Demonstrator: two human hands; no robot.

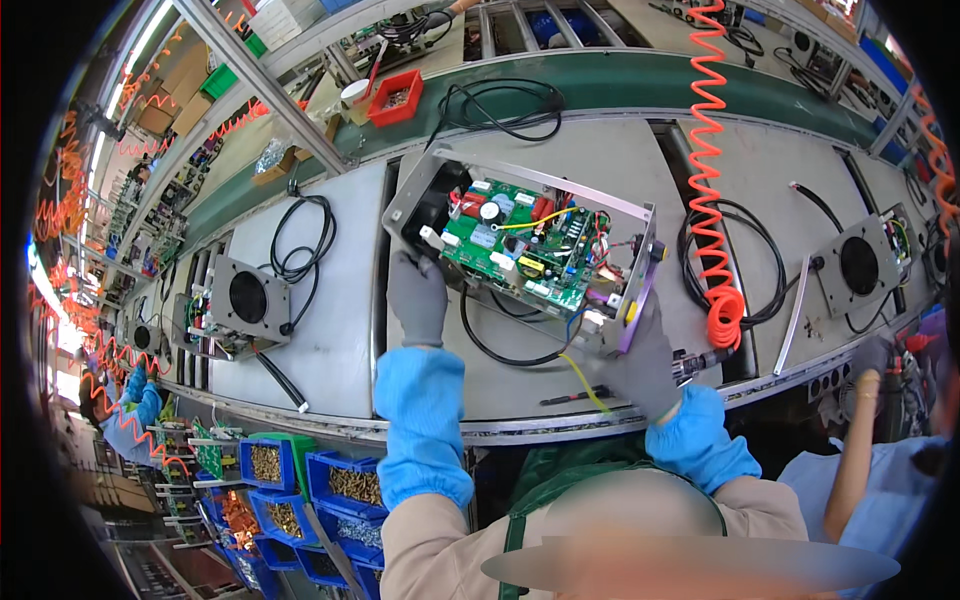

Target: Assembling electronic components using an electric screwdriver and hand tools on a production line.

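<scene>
An open metal chassis [590, 187] sits at an angle on the bench in front of me. Inside it are a green circuit board [480, 262], a black fan at the left end, coloured wires and white connectors. My left hand [418, 298], in a grey glove, is closed on the chassis's near left corner. At the right end panel, beside a purple-and-yellow part, my right hand [642, 365] grips the chassis; its fingers are partly hidden. A dark tool with a metal collar [690, 367] lies against that hand, near the orange coiled hose [724, 318]. A yellow-green wire [583, 383] hangs from the chassis.
Similar fan units stand left [247, 297] and right [858, 265], with black cables around them. A dark slim tool [572, 397] lies near the front edge. Blue bins [345, 485] of screws sit below left. A red bin [396, 97] stands behind. A co-worker's arm [850, 450] is at right.
</scene>
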